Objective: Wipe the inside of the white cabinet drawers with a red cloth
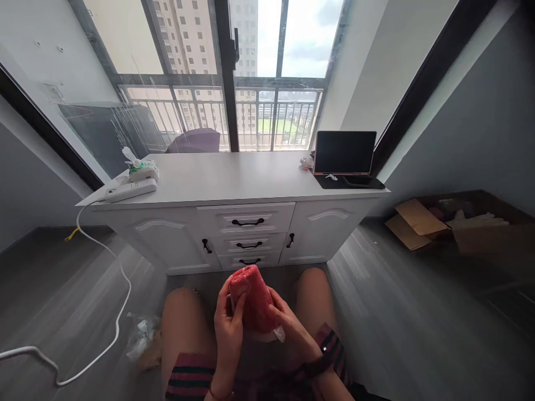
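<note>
A red roll (pixel 257 298), seemingly of thin plastic, is held up between my knees in both hands. Clear wrapping shows at its lower end, and its surface looks shiny and wrinkled. My left hand (pixel 229 313) is closed around the roll's left side, with the thumb pressed on its front near the upper end. On the lower right side, my right hand (pixel 286 314) grips it with the thumb on top. The fingers behind the roll are hidden.
Ahead stands a white cabinet (pixel 234 177) bearing a tablet (pixel 345 153) at right and a power strip (pixel 131 190) at left. An open cardboard box (pixel 480 236) sits on the right floor. A white cable (pixel 121 267) and a clear plastic bag (pixel 141 334) lie at left.
</note>
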Action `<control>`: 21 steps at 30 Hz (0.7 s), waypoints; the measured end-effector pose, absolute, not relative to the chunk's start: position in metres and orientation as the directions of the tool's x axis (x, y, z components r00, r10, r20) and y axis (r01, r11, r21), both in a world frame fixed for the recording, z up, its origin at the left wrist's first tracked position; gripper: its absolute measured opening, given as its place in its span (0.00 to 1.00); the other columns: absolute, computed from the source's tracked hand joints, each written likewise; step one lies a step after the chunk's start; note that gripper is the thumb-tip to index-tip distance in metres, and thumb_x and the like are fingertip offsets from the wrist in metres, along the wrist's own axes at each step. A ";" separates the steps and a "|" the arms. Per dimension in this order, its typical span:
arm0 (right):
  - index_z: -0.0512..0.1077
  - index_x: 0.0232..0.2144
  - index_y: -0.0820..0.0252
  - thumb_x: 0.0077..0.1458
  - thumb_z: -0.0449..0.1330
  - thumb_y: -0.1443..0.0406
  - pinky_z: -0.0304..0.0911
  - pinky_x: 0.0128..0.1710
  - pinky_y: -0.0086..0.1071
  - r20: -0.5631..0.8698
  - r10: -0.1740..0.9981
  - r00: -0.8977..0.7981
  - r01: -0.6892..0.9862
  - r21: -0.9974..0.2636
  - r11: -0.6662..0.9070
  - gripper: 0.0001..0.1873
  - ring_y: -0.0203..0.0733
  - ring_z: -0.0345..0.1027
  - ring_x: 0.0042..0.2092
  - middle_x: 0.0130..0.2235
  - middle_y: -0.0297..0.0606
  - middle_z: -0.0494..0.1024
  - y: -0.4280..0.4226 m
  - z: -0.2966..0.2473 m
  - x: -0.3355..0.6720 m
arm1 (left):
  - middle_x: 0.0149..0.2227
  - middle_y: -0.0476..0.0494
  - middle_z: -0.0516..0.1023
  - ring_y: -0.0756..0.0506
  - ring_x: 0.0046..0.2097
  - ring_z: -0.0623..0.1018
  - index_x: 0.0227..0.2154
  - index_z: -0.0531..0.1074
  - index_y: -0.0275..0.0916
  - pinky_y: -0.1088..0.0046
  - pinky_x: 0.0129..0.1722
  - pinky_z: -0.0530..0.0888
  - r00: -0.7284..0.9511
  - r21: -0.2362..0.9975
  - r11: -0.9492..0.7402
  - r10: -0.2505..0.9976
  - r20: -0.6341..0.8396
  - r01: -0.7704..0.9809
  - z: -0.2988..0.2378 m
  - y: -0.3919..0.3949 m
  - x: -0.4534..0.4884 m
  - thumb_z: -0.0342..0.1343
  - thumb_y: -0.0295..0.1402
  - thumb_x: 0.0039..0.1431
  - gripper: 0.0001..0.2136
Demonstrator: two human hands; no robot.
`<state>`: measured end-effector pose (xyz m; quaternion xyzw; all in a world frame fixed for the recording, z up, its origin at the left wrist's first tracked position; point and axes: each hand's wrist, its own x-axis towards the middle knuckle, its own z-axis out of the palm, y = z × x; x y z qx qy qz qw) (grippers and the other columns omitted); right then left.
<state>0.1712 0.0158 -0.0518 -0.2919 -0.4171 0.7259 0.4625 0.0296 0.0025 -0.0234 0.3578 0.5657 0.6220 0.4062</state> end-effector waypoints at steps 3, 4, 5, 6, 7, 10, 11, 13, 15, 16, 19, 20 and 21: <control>0.63 0.60 0.54 0.46 0.69 0.50 0.54 0.61 0.44 0.029 0.948 -0.318 -0.227 -0.973 -0.047 0.41 0.52 0.59 0.61 0.60 0.43 0.67 0.013 -0.049 0.169 | 0.51 0.44 0.76 0.42 0.51 0.76 0.52 0.69 0.46 0.69 0.52 0.72 -0.382 0.992 -0.043 0.924 -0.005 -0.117 -0.015 -0.002 0.027 0.62 0.43 0.55 0.22; 0.61 0.61 0.53 0.45 0.70 0.52 0.51 0.63 0.45 0.071 0.973 -0.221 -0.149 -0.988 0.038 0.43 0.53 0.56 0.63 0.62 0.43 0.64 0.011 -0.047 0.168 | 0.52 0.44 0.76 0.42 0.51 0.76 0.52 0.69 0.45 0.68 0.52 0.72 -0.377 0.992 -0.047 0.926 0.001 -0.115 -0.013 -0.004 0.026 0.62 0.43 0.55 0.22; 0.60 0.62 0.52 0.45 0.70 0.54 0.47 0.65 0.46 0.126 0.986 -0.113 -0.066 -0.991 0.119 0.44 0.53 0.52 0.64 0.63 0.43 0.62 0.009 -0.044 0.167 | 0.52 0.43 0.76 0.42 0.52 0.76 0.52 0.69 0.45 0.68 0.52 0.72 -0.377 0.993 -0.054 0.926 0.010 -0.106 -0.011 -0.006 0.026 0.62 0.43 0.54 0.23; 0.60 0.62 0.51 0.46 0.70 0.55 0.44 0.66 0.47 0.179 0.984 -0.026 0.011 -0.984 0.179 0.43 0.53 0.50 0.65 0.64 0.42 0.60 0.007 -0.041 0.165 | 0.53 0.43 0.75 0.41 0.53 0.75 0.51 0.70 0.45 0.67 0.53 0.71 -0.383 0.994 -0.061 0.923 0.021 -0.093 -0.009 -0.007 0.025 0.62 0.43 0.54 0.23; 0.60 0.61 0.51 0.47 0.70 0.57 0.42 0.67 0.48 0.214 0.977 0.021 0.061 -0.975 0.213 0.41 0.54 0.49 0.66 0.64 0.42 0.61 0.005 -0.038 0.164 | 0.54 0.43 0.74 0.41 0.54 0.74 0.51 0.70 0.45 0.67 0.54 0.70 -0.390 0.995 -0.065 0.920 0.029 -0.080 -0.007 -0.009 0.024 0.63 0.43 0.53 0.22; 0.60 0.61 0.51 0.51 0.67 0.58 0.47 0.65 0.48 0.195 0.980 -0.038 -0.035 -0.980 0.193 0.37 0.53 0.55 0.64 0.62 0.42 0.64 -0.001 -0.032 0.157 | 0.54 0.42 0.74 0.40 0.56 0.73 0.50 0.71 0.45 0.67 0.55 0.70 -0.395 0.996 -0.068 0.918 0.039 -0.060 0.000 -0.012 0.023 0.63 0.44 0.53 0.22; 0.61 0.61 0.51 0.51 0.66 0.57 0.52 0.63 0.46 0.159 0.984 -0.080 -0.117 -0.982 0.150 0.36 0.53 0.58 0.62 0.61 0.42 0.66 -0.002 -0.032 0.154 | 0.54 0.42 0.74 0.40 0.55 0.73 0.49 0.71 0.45 0.67 0.54 0.71 -0.393 0.996 -0.067 0.919 0.037 -0.062 0.002 -0.013 0.023 0.62 0.44 0.53 0.22; 0.66 0.57 0.53 0.52 0.65 0.56 0.61 0.56 0.41 0.076 0.987 -0.144 -0.268 -0.963 0.035 0.31 0.50 0.66 0.55 0.55 0.41 0.72 -0.004 -0.034 0.149 | 0.53 0.41 0.74 0.39 0.55 0.74 0.50 0.70 0.45 0.67 0.53 0.72 -0.383 0.994 -0.060 0.924 0.020 -0.091 0.006 -0.013 0.023 0.62 0.45 0.53 0.22; 0.71 0.50 0.55 0.49 0.67 0.55 0.66 0.49 0.38 -0.010 0.983 -0.181 -0.363 -0.929 -0.076 0.26 0.47 0.70 0.47 0.47 0.38 0.77 -0.005 -0.038 0.146 | 0.53 0.42 0.74 0.40 0.54 0.74 0.52 0.68 0.46 0.67 0.52 0.73 -0.355 0.987 -0.041 0.935 -0.017 -0.155 0.009 -0.012 0.023 0.62 0.45 0.53 0.25; 0.73 0.47 0.55 0.47 0.68 0.55 0.66 0.47 0.37 -0.046 0.981 -0.191 -0.399 -0.909 -0.120 0.25 0.46 0.70 0.46 0.44 0.37 0.78 -0.006 -0.039 0.145 | 0.53 0.42 0.74 0.40 0.54 0.75 0.54 0.66 0.46 0.67 0.51 0.73 -0.334 0.981 -0.032 0.942 -0.035 -0.192 0.009 -0.011 0.023 0.62 0.45 0.53 0.26; 0.74 0.46 0.54 0.42 0.71 0.58 0.65 0.49 0.38 -0.121 0.975 -0.185 -0.494 -0.847 -0.198 0.27 0.46 0.70 0.47 0.44 0.36 0.78 -0.008 -0.040 0.145 | 0.51 0.43 0.75 0.40 0.52 0.76 0.59 0.60 0.48 0.67 0.52 0.73 -0.255 0.957 0.000 0.964 -0.078 -0.291 0.010 -0.008 0.024 0.63 0.43 0.53 0.31; 0.74 0.46 0.54 0.41 0.72 0.58 0.65 0.50 0.38 -0.138 0.975 -0.175 -0.516 -0.830 -0.210 0.27 0.46 0.70 0.47 0.44 0.36 0.79 -0.008 -0.040 0.146 | 0.51 0.43 0.75 0.40 0.52 0.76 0.60 0.59 0.48 0.67 0.52 0.72 -0.230 0.945 0.013 0.969 -0.093 -0.326 0.010 -0.007 0.025 0.64 0.42 0.52 0.32; 0.74 0.46 0.54 0.40 0.72 0.59 0.64 0.50 0.39 -0.152 0.975 -0.163 -0.530 -0.820 -0.217 0.28 0.46 0.70 0.48 0.45 0.36 0.79 -0.008 -0.039 0.147 | 0.52 0.42 0.75 0.40 0.53 0.75 0.60 0.58 0.49 0.66 0.53 0.72 -0.207 0.929 0.026 0.972 -0.109 -0.368 0.011 -0.007 0.026 0.64 0.42 0.51 0.34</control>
